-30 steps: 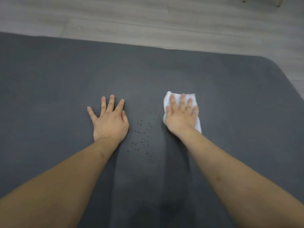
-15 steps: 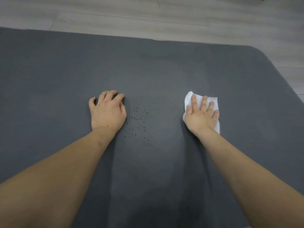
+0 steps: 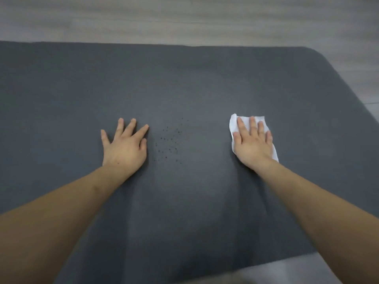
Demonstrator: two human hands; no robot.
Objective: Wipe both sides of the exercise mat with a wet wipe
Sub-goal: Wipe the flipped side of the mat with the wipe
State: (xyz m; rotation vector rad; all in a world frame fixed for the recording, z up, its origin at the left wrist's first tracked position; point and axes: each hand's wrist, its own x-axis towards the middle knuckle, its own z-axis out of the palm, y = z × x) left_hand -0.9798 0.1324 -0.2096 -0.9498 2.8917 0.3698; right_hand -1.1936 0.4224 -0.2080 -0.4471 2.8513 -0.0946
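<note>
A dark grey exercise mat [image 3: 184, 83] lies flat on the floor and fills most of the view. My right hand [image 3: 253, 143] presses a white wet wipe [image 3: 233, 121] flat onto the mat with straight fingers, right of centre. My left hand [image 3: 125, 145] rests flat on the mat with fingers spread, left of centre. A scatter of small dark specks [image 3: 170, 143] sits on the mat between the two hands. Faint wiped streaks show on the mat near me.
Pale wood-look floor [image 3: 184, 19] runs beyond the mat's far edge and along its right side. The mat's rounded far right corner [image 3: 313, 51] is in view. A strip of floor [image 3: 287, 271] shows by the mat's near edge at the bottom right.
My right hand has slid the wipe to the right, away from the specks. My left hand's fingers curled and have spread flat again in the same spot.
</note>
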